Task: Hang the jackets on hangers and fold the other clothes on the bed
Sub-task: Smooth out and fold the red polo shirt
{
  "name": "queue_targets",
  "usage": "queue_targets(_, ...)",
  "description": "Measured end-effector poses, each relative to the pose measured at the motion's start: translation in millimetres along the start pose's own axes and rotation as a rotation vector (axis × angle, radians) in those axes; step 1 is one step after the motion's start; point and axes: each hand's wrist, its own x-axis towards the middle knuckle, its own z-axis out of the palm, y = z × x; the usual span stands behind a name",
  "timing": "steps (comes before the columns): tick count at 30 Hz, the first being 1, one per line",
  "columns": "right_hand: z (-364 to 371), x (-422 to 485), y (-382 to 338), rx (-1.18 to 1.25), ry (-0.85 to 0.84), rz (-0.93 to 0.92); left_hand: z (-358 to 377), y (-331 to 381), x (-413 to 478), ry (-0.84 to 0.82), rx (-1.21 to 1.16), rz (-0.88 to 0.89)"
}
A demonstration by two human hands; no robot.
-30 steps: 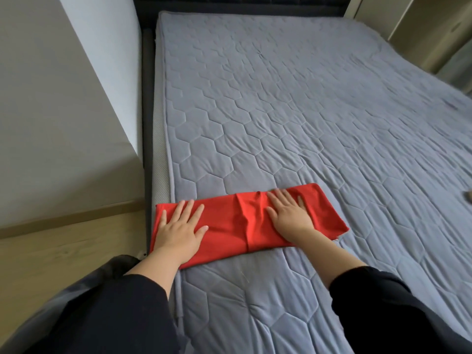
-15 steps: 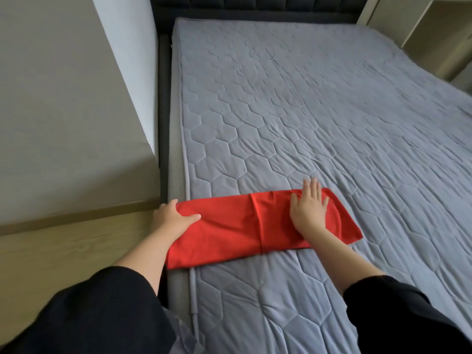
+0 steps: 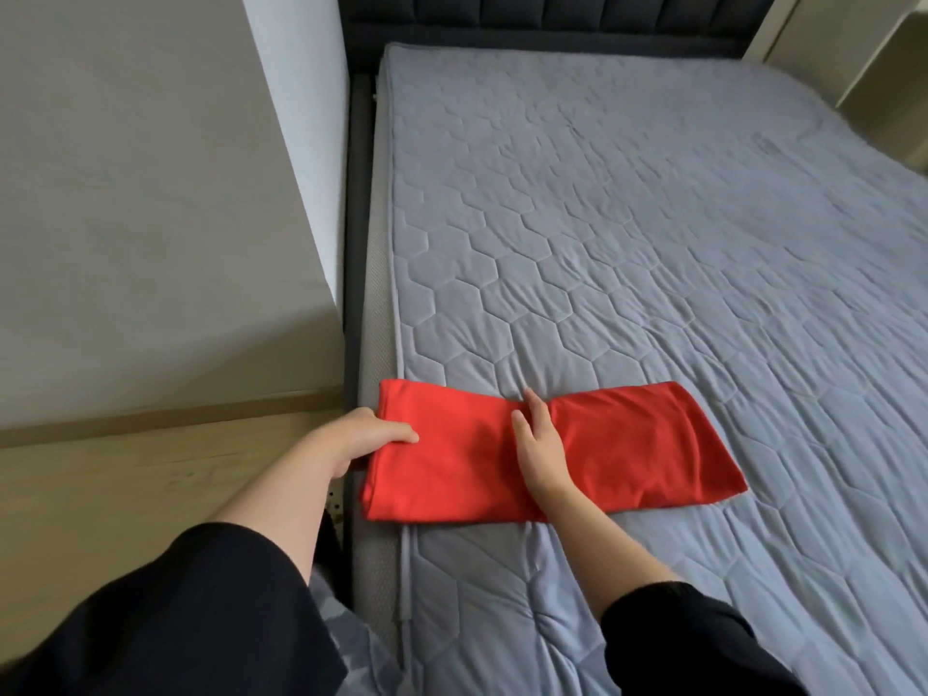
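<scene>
A red garment (image 3: pixel 627 444), folded into a long strip, lies across the near left edge of the grey quilted bed (image 3: pixel 653 243). My left hand (image 3: pixel 361 437) grips the strip's left end, thumb on top and fingers tucked under the cloth. My right hand (image 3: pixel 540 444) presses on the middle of the strip with its edge down along the centre crease, fingers straight. Both forearms wear black sleeves.
A pale wall panel (image 3: pixel 150 218) and a wooden floor (image 3: pixel 125 494) lie left of the bed. The dark bed frame (image 3: pixel 359 243) runs along the mattress side, with a padded headboard (image 3: pixel 552 17) at the far end. Light furniture (image 3: pixel 879 67) stands at the far right.
My left hand went from lying flat on the cloth to gripping its left end. My right hand slid left from the right half to the centre crease. The view shifted left.
</scene>
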Motion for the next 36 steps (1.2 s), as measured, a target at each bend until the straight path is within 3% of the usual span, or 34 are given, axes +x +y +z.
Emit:
queue_targets(5, -7.6, -2.8, -2.4, 0.073, 0.013, 0.012, 4.8, 20.0, -16.9, 0.031, -0.016, 0.072)
queue_targets(15, -12.7, -7.3, -11.1, 0.214, 0.034, 0.051, 17.5, 51.2, -37.0, 0.038, -0.264, 0.271)
queue_targets(21, 13.6, -6.1, -27.6, 0.356, 0.05, 0.071, 6.3, 53.8, -38.8, -0.039, -0.456, 0.291)
queue_targets(24, 43.8, -3.8, -43.2, 0.437, -0.013, 0.06, -9.2, 50.5, -35.5, -0.041, -0.628, 0.29)
queue_targets(26, 67.7, 7.0, -30.4, 0.522, -0.093, 0.15, -18.5, 49.0, -36.5, -0.011, -0.694, 0.317)
queue_targets(32, 71.8, -8.4, -56.7, 0.7, -0.239, 0.347, -18.4, 45.4, -38.4, -0.02, -0.601, 0.268)
queue_targets(34, 56.7, 4.7, -59.4, 0.783, -0.288, 0.278, -10.8, 55.6, -43.8, -0.11, -0.596, 0.329)
queue_targets(35, 59.1, 2.2, -72.3, 0.918, -0.3, 0.216, -5.8, 61.8, -48.1, -0.252, -0.619, 0.348)
queue_targets(36, 40.2, -4.4, -65.6, 0.956, -0.343, 0.024, 0.6, 68.5, -53.9, -0.418, -0.632, 0.345)
